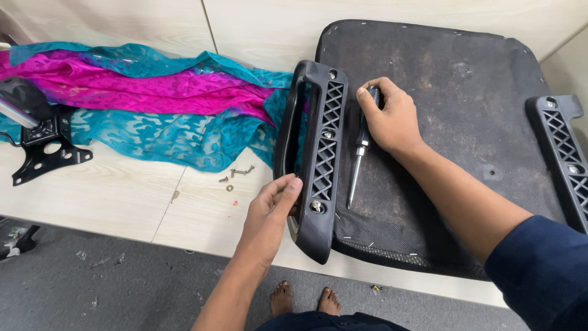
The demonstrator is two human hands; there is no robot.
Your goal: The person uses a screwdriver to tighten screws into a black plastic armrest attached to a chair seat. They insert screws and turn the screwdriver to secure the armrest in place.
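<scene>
Black armrest gripped by left hand, screwdriver under right hand, screws nearby.

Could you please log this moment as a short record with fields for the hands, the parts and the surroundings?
Left hand: left hand grips the outer edge of the black plastic armrest.
Right hand: right hand is closed on the handle of a screwdriver, whose tip lies on the seat.
Seat: upturned chair seat base, dark fabric underside up.
Other armrest: second armrest at the seat's far edge.
Loose hardware: screws on the pale worktop.
Nearby: pink and teal cloth, metal chair mechanism.
</scene>
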